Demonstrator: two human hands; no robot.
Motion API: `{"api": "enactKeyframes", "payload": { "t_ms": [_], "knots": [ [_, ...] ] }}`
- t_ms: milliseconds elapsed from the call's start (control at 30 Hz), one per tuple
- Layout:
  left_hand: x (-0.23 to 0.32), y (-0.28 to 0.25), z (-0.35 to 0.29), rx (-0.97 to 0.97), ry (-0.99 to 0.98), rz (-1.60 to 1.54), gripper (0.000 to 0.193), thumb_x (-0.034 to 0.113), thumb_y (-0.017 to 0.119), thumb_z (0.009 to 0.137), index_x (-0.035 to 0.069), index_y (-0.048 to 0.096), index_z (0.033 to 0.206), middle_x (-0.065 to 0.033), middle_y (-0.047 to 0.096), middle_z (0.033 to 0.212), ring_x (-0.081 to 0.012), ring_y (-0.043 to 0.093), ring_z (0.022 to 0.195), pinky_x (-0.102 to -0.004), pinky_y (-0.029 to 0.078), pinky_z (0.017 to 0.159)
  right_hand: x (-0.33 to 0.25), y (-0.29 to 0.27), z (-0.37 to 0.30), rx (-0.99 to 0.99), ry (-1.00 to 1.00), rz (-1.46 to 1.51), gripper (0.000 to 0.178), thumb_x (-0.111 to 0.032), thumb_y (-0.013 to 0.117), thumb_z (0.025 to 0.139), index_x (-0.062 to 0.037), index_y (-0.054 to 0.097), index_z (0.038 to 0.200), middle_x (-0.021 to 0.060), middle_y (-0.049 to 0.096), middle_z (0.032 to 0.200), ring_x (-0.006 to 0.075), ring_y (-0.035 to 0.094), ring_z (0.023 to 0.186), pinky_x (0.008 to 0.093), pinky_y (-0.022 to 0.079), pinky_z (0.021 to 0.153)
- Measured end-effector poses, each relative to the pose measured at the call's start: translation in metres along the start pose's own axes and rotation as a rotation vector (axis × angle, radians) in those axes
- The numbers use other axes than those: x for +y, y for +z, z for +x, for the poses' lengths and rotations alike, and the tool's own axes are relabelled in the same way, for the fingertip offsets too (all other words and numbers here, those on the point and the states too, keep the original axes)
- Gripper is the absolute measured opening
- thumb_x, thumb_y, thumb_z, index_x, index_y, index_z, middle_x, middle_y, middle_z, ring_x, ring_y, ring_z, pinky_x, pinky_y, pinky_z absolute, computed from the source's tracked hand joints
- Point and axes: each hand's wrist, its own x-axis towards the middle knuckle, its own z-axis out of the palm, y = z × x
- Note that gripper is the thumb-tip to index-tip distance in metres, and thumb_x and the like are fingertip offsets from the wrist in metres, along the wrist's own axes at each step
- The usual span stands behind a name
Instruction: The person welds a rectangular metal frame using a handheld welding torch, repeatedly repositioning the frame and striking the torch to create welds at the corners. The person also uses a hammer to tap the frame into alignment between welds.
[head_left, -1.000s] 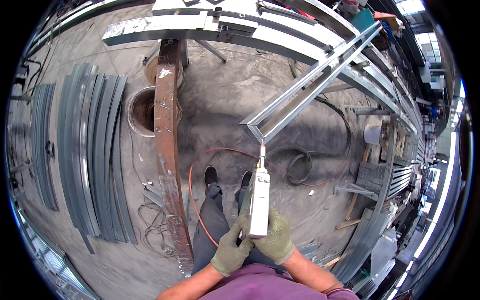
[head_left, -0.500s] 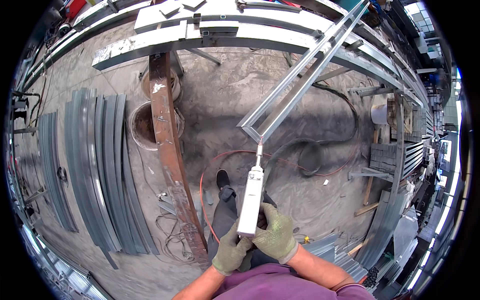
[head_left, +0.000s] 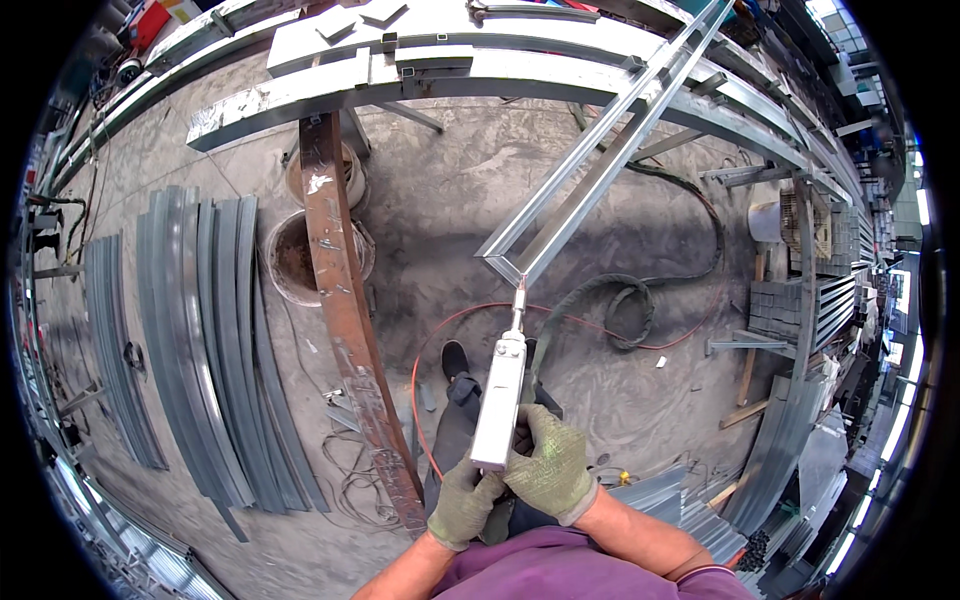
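A white, boxy handheld welding gun with a narrow nozzle points away from me. Its tip meets the mitred corner of a silver angle-steel frame. Wrapped round the gun's right side, near its back end, is my gloved right hand; its palm side is out of sight. My gloved left hand is closed at the rear of the gun, thumb against it, with part of its grip hidden. The frame's far end lies across a long silver steel beam.
A rusty steel beam runs along my left, over round buckets. Farther left lie long grey metal profiles. A dark hose and a red hose curl on the floor. Stacked metal stock stands at right.
The scene has shifted slightly to the right and down in view. Both hands keep their hold on the welding gun, its tip still at the frame's corner.
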Motion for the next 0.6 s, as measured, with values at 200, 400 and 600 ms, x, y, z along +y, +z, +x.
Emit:
{"api": "enactKeyframes", "payload": {
  "t_ms": [200, 400, 600],
  "knots": [
    [0.017, 0.005, -0.005, 0.019, -0.172, -0.022, 0.053, 0.037, 0.073, 0.107, -0.001, 0.062, 0.143, -0.0038, 0.071, 0.118, -0.0106, 0.062, 0.107, -0.0296, 0.054, 0.092, 0.002, 0.001, 0.002, 0.007, -0.012, 0.019, 0.046, -0.033, 0.089, 0.082, -0.0006, 0.072, 0.110, 0.0159, 0.076, 0.089, 0.0313, 0.077, 0.076, 0.0399, 0.060, 0.068],
    [0.020, 0.009, -0.005, 0.042, -0.075, -0.005, 0.050, 0.036, 0.072, 0.108, -0.001, 0.064, 0.140, -0.0048, 0.072, 0.119, -0.0109, 0.062, 0.107, -0.0299, 0.054, 0.093, 0.003, 0.001, 0.002, 0.009, -0.024, 0.013, 0.045, -0.032, 0.089, 0.082, -0.0007, 0.072, 0.110, 0.0161, 0.075, 0.088, 0.0319, 0.077, 0.075, 0.0407, 0.060, 0.067],
    [0.026, 0.015, -0.006, 0.076, -0.058, 0.048, 0.047, 0.035, 0.072, 0.107, 0.000, 0.065, 0.138, -0.0042, 0.073, 0.117, -0.0106, 0.063, 0.105, -0.0301, 0.054, 0.091, 0.003, 0.000, 0.002, 0.009, -0.040, -0.002, 0.046, -0.032, 0.090, 0.080, -0.0010, 0.072, 0.108, 0.0161, 0.075, 0.087, 0.0327, 0.076, 0.074, 0.0416, 0.059, 0.066]
  ]
}}
